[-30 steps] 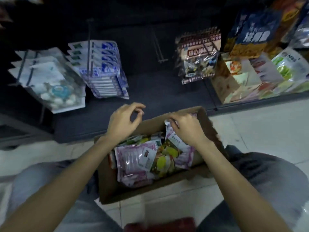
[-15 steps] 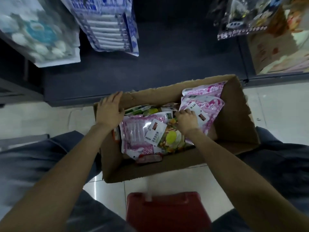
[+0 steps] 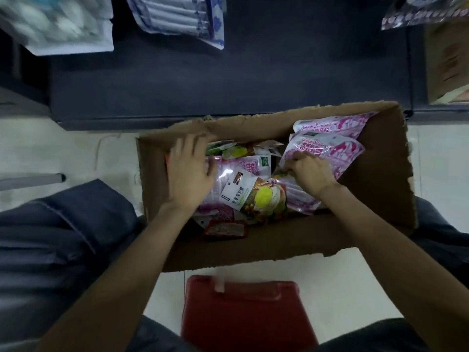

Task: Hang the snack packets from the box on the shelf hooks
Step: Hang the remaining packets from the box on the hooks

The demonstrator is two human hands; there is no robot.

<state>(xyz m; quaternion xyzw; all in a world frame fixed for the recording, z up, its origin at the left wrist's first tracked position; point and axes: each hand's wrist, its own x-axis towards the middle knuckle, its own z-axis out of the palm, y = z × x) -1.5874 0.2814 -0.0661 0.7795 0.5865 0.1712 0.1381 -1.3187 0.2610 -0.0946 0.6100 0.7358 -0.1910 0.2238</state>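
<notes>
Head view, looking down: cardboard box (image 3: 375, 189) on the floor between my knees, snack packets piled inside. My left hand (image 3: 189, 174) lies flat on the pink packet (image 3: 238, 168) at the left of the pile, fingers straight and spread, grip apart, holding nothing. My right hand (image 3: 311, 172) has fingers curled at the lower edge of the pink-and-white packet (image 3: 327, 146) leaning on the box's far right wall; grip looks clamped on that edge, though the fingertips are partly hidden. Fruit-print packet (image 3: 264, 199) sits between both hands, a red packet (image 3: 225, 228) low near the front wall. Hanging packets (image 3: 177, 19) show on the dark shelf (image 3: 228, 80) above; the hooks themselves aren't visible.

Doing it well, my guess: take one packet only, lift it straight up by the top edge, left hand pinning the pile so neighbours don't drag out. Find the hang hole before reaching up. Red stool (image 3: 243, 313) under me.
</notes>
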